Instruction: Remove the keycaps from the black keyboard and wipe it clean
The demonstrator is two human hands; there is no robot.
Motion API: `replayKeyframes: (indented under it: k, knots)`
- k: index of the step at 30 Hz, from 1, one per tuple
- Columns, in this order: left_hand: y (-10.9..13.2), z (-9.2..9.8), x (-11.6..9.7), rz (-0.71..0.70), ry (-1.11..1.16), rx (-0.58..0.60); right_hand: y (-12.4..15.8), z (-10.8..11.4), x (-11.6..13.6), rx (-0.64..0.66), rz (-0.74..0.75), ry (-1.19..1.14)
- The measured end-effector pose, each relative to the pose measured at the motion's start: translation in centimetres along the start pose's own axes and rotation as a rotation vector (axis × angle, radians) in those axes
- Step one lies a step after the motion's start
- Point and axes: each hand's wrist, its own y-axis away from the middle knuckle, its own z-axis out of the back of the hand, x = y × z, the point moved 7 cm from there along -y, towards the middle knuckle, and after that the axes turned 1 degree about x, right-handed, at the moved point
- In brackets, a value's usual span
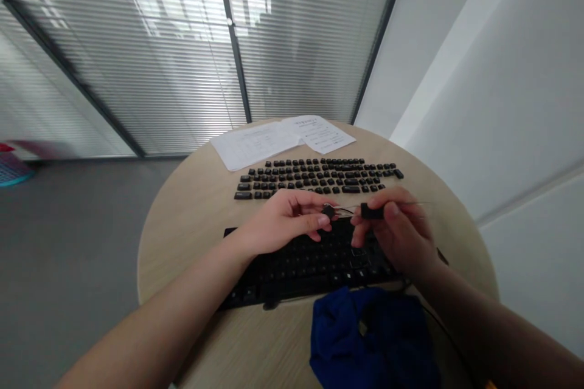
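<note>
My left hand (292, 222) pinches a small black keycap (328, 211) between thumb and fingers, held above a black keyboard base (301, 267). My right hand (396, 228) grips a black keycap puller (371, 213), whose thin wire prongs reach toward the keycap in the left hand. Both hands hover over the keyboard's upper middle. Beyond them, rows of loose black keycaps (319, 177) lie laid out on the round wooden table (191, 219) in keyboard order.
Two white printed sheets (274, 140) lie at the table's far edge. A crumpled blue cloth (374, 340) sits at the near edge beside the keyboard. A dark cable (438, 328) runs off the keyboard's right side. Glass walls with blinds stand behind; grey floor lies left.
</note>
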Motion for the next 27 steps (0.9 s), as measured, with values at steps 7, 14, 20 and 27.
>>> replayKeyframes:
  k: [7, 14, 20, 27]
  knots:
    - [-0.2, 0.0, 0.8, 0.078, -0.006, -0.013, 1.6, 0.5, -1.1, 0.028, 0.025, 0.023]
    - [-0.1, -0.1, 0.9, 0.132, 0.000, 0.060, 1.9, 0.3, -0.8, 0.062, 0.052, 0.038]
    - [-0.2, 0.2, 0.9, 0.145, -0.014, 0.140, 1.7, -0.3, -1.1, 0.098, 0.038, -0.046]
    - [-0.3, 1.3, 0.9, 0.118, -0.073, 0.114, 2.0, 0.8, 0.3, 0.050, 0.138, 0.051]
